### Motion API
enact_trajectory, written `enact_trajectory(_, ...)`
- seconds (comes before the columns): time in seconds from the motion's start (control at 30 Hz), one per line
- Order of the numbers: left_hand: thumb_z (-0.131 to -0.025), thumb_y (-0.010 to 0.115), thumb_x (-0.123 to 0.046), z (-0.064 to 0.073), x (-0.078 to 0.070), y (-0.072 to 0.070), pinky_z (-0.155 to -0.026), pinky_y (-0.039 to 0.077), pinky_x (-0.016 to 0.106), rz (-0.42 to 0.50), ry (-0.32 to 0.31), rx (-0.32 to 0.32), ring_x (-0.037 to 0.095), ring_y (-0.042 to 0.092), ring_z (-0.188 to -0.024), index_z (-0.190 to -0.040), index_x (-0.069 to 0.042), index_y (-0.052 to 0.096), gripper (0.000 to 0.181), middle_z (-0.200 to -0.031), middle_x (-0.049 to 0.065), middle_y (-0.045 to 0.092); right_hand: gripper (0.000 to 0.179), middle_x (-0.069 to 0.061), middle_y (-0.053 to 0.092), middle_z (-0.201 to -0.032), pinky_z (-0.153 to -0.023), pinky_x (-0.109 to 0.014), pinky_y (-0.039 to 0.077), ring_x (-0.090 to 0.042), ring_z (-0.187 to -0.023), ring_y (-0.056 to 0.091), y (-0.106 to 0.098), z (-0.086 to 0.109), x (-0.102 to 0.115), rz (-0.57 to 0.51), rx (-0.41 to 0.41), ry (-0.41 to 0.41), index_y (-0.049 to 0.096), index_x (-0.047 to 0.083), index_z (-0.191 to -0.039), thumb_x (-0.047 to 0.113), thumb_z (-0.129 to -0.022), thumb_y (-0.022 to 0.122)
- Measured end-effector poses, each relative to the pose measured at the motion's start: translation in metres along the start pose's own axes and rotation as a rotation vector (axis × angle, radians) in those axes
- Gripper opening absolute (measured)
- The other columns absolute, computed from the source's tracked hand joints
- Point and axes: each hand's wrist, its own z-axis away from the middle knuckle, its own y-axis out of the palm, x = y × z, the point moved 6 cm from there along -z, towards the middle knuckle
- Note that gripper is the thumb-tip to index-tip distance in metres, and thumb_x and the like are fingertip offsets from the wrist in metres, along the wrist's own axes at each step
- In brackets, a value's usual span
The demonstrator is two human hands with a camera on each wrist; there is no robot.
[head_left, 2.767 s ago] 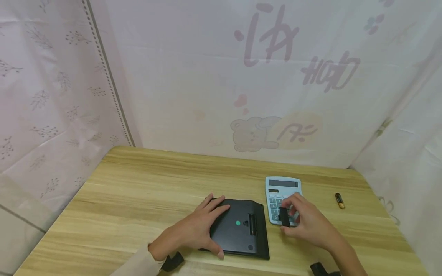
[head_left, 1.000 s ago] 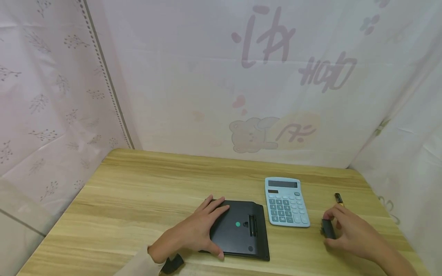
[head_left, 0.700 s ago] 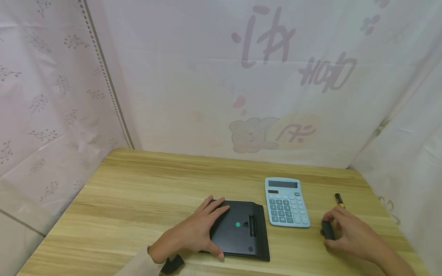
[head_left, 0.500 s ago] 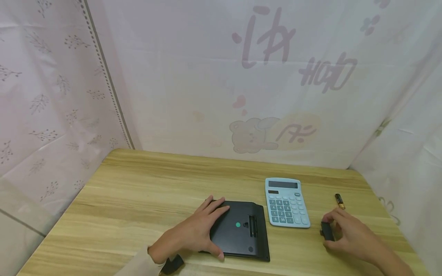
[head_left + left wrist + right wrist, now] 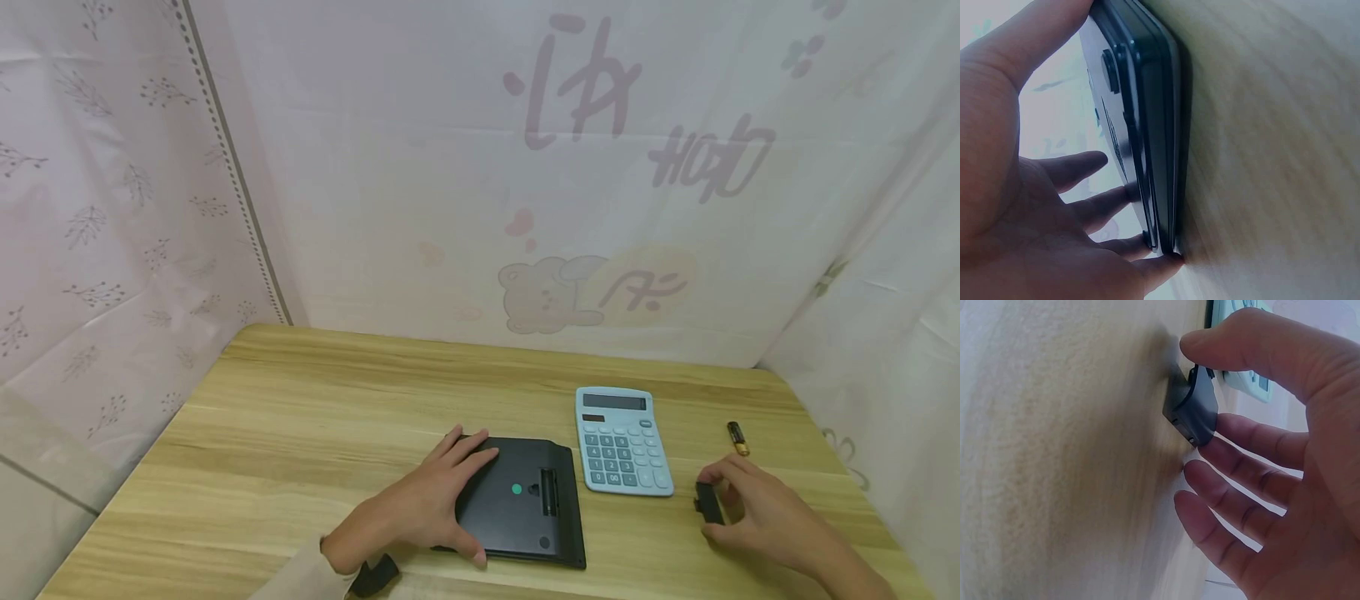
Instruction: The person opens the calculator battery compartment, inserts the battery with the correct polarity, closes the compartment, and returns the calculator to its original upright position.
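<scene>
A flat black device [image 5: 501, 508] lies on the table, its underside up, with a green dot and an uncovered battery slot [image 5: 549, 492] on its right part. My left hand [image 5: 423, 504] rests across its left side, fingers spread and fairly straight; in the left wrist view the fingertips touch the device's edge [image 5: 1160, 137]. To the right, my right hand [image 5: 768, 521] pinches a small black battery cover [image 5: 709, 503] between thumb and fingers, low over the wood. The right wrist view shows the curved cover [image 5: 1200, 406] with small tabs, at or very near the tabletop.
Between the hands, farther back, lies a light blue calculator [image 5: 621, 442], keys up. One black and gold battery [image 5: 738, 438] lies beyond my right hand. Patterned white curtains [image 5: 375, 167] hang behind the wooden table [image 5: 315, 400].
My right hand has carried the battery cover from above the light blue calculator to the right and down to the table. Over the last second it has barely shifted. The left hand stays in place.
</scene>
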Motion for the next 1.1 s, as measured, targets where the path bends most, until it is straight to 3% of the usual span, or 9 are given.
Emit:
enact_trajectory(0.47,-0.073,0.103,-0.053,0.0,0.002,0.002,-0.124,0.033,0.07,-0.006,0.006,-0.003,0.044,0.007,-0.168,-0.172,-0.016,0.039,0.123,-0.183,0.006,0.02,0.072,0.006,0.063,-0.118,-0.079,-0.03,0.057,-0.003,-0.095,0.058,0.002,0.003,-0.004,-0.035,0.036,-0.025,0.072,0.008,-0.128,0.033,-0.069,0.104)
enact_trajectory(0.67,-0.073,0.103,-0.052,0.0,0.001,0.001,-0.124,0.032,0.07,-0.004,0.006,0.002,0.044,0.007,-0.168,-0.172,-0.015,0.039,0.123,-0.183,0.007,0.02,0.073,0.006,0.067,-0.127,-0.088,-0.029,0.057,-0.004,-0.106,0.063,0.0,0.006,-0.008,-0.067,0.019,-0.054,0.072,0.011,-0.132,0.035,-0.071,0.105)
enact_trajectory(0.9,-0.073,0.103,-0.052,0.0,0.0,0.0,-0.124,0.033,0.069,-0.005,0.005,-0.002,0.043,0.007,-0.168,-0.172,-0.015,0.039,0.124,-0.183,0.006,0.021,0.083,-0.005,0.073,-0.136,-0.088,-0.032,0.058,-0.006,-0.114,0.065,-0.004,0.006,-0.013,-0.116,0.056,-0.042,0.063,0.009,-0.144,0.038,-0.076,0.102)
enact_trajectory(1.1,-0.073,0.103,-0.053,0.0,0.0,0.0,-0.124,0.033,0.069,-0.013,0.009,-0.002,0.043,0.008,-0.168,-0.172,-0.015,0.039,0.124,-0.183,0.006,0.02,0.086,-0.009,0.073,-0.14,-0.088,-0.029,0.058,-0.004,-0.123,0.064,-0.008,0.007,-0.013,-0.119,0.022,-0.078,0.061,0.011,-0.15,0.037,-0.079,0.102)
